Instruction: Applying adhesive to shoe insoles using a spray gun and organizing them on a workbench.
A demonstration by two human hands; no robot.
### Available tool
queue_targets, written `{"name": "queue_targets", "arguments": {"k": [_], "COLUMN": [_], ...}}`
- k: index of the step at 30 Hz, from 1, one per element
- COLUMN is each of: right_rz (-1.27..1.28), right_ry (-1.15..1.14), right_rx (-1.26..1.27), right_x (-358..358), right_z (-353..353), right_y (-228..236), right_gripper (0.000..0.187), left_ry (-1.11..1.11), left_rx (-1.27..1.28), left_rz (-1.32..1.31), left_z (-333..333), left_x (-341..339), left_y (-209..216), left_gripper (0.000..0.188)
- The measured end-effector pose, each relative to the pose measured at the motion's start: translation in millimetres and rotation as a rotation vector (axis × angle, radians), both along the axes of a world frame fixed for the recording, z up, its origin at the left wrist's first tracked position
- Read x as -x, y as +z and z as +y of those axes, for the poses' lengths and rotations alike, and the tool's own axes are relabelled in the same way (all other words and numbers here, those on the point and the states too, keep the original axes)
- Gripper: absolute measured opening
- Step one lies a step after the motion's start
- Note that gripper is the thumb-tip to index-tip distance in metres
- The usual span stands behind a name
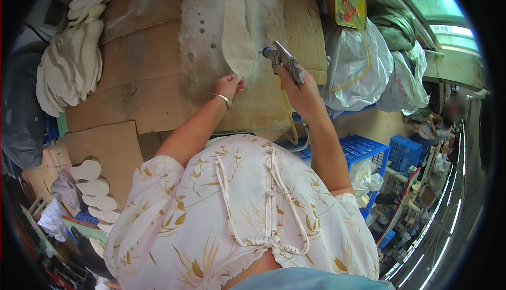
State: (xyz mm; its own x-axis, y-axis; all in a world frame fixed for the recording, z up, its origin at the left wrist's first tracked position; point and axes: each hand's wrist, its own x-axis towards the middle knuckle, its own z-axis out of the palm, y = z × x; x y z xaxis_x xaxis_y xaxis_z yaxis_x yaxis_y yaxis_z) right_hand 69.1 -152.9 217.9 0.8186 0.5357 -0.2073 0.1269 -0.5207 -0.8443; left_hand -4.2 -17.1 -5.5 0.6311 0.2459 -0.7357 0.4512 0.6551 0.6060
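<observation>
A cream-coloured insole (238,37) lies lengthwise on a whitish, residue-coated sheet (200,74) over cardboard. At its near end, my left hand (230,86) pinches the tip between closed fingers. My right hand (301,90) grips a metal spray gun (284,57) just right of the insole, nozzle turned left toward it. A yellow hose (287,105) hangs beneath that hand. Whether spray is leaving the nozzle I cannot tell. Far left, a pile of similar insoles (71,60) rests on the cardboard, and more insoles (97,192) lie overlapped in a row at lower left.
Brown cardboard (142,74) covers the work surface. A yellow tray (349,2) stands at the back right, beside a large translucent plastic bag (358,68). Below my right arm is a blue crate (363,150). A person (437,126) is in the background at right.
</observation>
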Motion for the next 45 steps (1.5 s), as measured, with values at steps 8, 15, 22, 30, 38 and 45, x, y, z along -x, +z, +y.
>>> {"name": "queue_targets", "arguments": {"k": [8, 15, 22, 30, 38, 45], "right_rz": [0.05, -0.043, 0.019, 0.128, 0.156, 0.137], "right_ry": [-0.023, -0.07, -0.049, 0.034, 0.097, 0.039], "right_rx": [0.056, -0.014, 0.091, 0.079, 0.171, 0.027], "right_x": [-27, -49, -29, 15, 34, 25], "right_z": [37, 55, 39, -23, -40, -27], "right_y": [20, 20, 31, 13, 5, 13], "right_gripper": [0.024, 0.028, 0.023, 0.024, 0.027, 0.026], "left_ry": [-0.004, -0.023, -0.031, -0.026, -0.008, 0.003], "left_rx": [-0.005, 0.0, 0.015, 0.023, 0.007, 0.004], "left_rz": [0.0, 0.012, -0.022, -0.029, -0.023, -0.039], "left_z": [0, 0, 2, 2, 0, -1], "left_x": [0, 0, 1, 1, 2, 0], "left_y": [-1, -2, 0, 1, -5, -7], "left_gripper": [0.015, 0.015, 0.016, 0.015, 0.016, 0.014]}}
